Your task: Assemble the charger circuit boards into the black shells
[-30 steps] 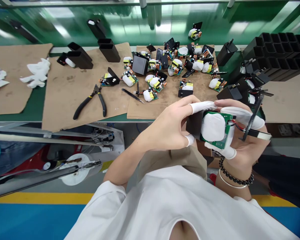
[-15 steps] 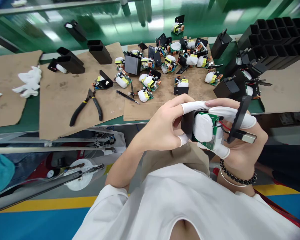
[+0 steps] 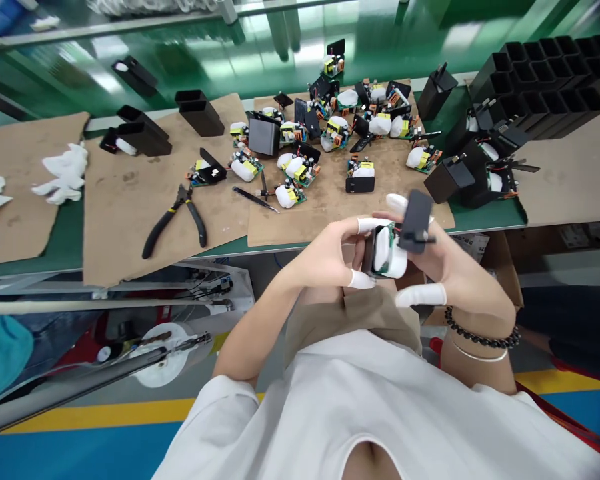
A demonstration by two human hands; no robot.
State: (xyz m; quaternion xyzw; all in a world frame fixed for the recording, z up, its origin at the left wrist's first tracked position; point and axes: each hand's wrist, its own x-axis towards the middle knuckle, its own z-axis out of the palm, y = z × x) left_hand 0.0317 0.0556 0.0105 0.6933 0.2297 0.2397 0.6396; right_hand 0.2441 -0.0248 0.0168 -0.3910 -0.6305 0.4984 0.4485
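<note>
My left hand (image 3: 325, 261) grips a small black plastic case (image 3: 369, 253) between white-cotted thumb and fingers, over the bench's front edge. A green circuit board with a white padded lump (image 3: 393, 259) sits partway in the case's open end. In front of my right fingers is a black end cap with plug pins (image 3: 415, 222), tilted up beside the board. My right hand (image 3: 467, 280) has its thumb stretched out apart from the fingers, which reach behind the cap; whether they touch it is hidden. White finger cots cover my right thumb and at least one finger.
Several circuit boards with black caps (image 3: 336, 133) lie on brown cardboard (image 3: 325, 223). Cutting pliers (image 3: 175, 220) and tweezers (image 3: 256, 199) are to the left. Black empty cases (image 3: 540, 93) stand in rows at far right, a closed charger (image 3: 449, 179) nearer. White gloves (image 3: 64, 175) lie far left.
The board sits deeper in the case. My right thumb has come off the board and spread away, and the end cap has swung upright, its plug pins turned aside.
</note>
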